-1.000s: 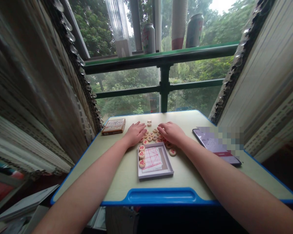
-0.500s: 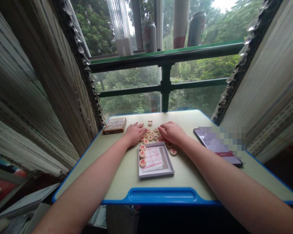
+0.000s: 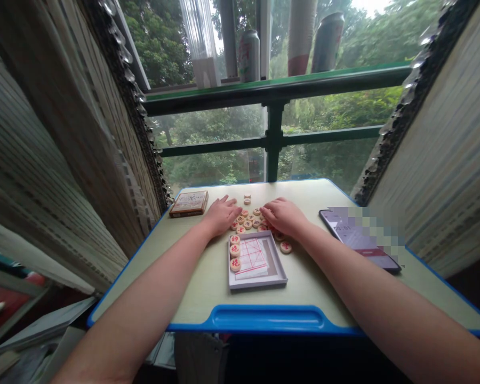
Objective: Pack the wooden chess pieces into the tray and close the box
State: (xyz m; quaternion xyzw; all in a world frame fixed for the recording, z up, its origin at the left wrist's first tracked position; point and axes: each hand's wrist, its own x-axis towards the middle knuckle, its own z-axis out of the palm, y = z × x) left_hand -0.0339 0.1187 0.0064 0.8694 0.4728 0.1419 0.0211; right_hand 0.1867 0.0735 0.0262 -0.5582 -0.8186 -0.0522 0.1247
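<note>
Several round wooden Chinese chess pieces (image 3: 248, 224) lie in a loose cluster between my hands. My left hand (image 3: 223, 214) rests palm down at the cluster's left side, fingers stretched out. On the right side, my right hand (image 3: 282, 214) lies flat with its fingertips at the pieces, partly covering some. Nearer me sits an open shallow box (image 3: 279, 274) with a folded paper board (image 3: 253, 255) inside. Three red-lettered pieces (image 3: 234, 250) line its left wall. One red piece (image 3: 285, 247) lies apart, right of the box. Beyond the cluster are a couple more pieces (image 3: 247, 200).
A brown printed box lid (image 3: 189, 204) lies at the table's back left. A phone (image 3: 356, 240), partly blurred out, is on the right. The table (image 3: 200, 288) has a blue edge with a molded tray (image 3: 268, 318). Cans (image 3: 249, 56) and stacked cups (image 3: 301, 40) stand on the window ledge.
The view has shifted slightly. Both hands stay in the same places beside the pieces, and no piece has visibly moved.
</note>
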